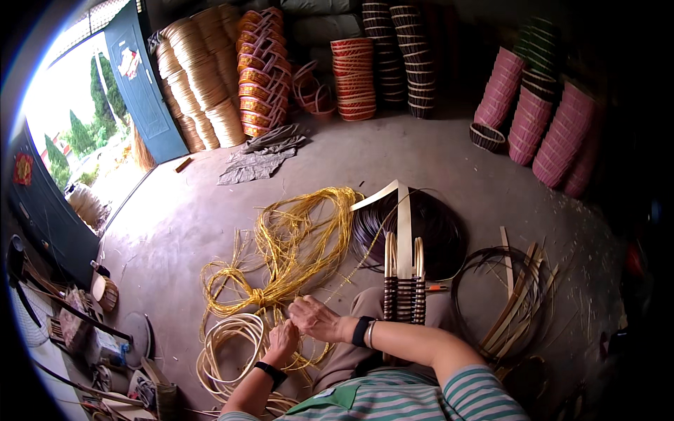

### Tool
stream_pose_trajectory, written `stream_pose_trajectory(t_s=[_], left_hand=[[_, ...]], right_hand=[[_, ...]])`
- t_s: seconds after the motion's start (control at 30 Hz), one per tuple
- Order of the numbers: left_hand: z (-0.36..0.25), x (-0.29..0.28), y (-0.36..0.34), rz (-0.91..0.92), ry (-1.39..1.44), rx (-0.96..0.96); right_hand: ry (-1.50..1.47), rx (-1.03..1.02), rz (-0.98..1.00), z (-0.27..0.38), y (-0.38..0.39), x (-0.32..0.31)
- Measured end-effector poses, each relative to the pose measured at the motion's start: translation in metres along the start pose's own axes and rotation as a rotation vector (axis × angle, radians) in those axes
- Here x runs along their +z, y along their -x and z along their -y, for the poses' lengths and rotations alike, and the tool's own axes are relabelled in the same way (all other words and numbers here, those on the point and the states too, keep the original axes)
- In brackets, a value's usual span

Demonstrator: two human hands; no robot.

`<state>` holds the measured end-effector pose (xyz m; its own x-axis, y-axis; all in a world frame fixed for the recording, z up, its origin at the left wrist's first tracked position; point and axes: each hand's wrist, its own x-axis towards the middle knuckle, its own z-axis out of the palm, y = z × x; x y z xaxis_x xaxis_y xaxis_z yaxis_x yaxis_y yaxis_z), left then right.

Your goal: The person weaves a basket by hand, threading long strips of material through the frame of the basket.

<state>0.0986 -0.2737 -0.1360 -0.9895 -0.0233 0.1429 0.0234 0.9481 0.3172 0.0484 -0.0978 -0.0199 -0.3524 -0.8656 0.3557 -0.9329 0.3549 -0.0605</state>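
My left hand (283, 341) and my right hand (313, 318) come together left of my lap, fingers closed. They pinch a thin part of the shiny gold strand; their grip partly hides it. The loose bundle of gold strand (305, 231) spreads on the floor just beyond them, gathered near its lower end. Beneath my left hand lies a coil of pale cane (210, 365). Between my knees stands a narrow piece of looped cane wrapped in dark brown strand (404, 302). From it rises a flat cream strip (404, 228), bent over at the top.
A dark coil (449, 228) lies behind the wrapped piece. To the right are flat strips (516, 309) in another coil. Stacked baskets (353, 81) and pink baskets (531, 123) stand at the back. Cluttered tools and a round metal disc (138, 340) sit at left, near the open blue door (144, 91).
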Motion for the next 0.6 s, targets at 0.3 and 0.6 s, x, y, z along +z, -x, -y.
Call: stream_pose_trajectory(t_s=[0.3, 0.6], left_hand=[[0.012, 0.021, -0.009, -0.028, 0.232, -0.026], [0.033, 0.008, -0.046, -0.028, 0.294, 0.069]], right_hand=[[-0.294, 0.245, -0.010, -0.038, 0.021, -0.028], [0.260, 0.562, -0.662, -0.169, 0.148, -0.362]])
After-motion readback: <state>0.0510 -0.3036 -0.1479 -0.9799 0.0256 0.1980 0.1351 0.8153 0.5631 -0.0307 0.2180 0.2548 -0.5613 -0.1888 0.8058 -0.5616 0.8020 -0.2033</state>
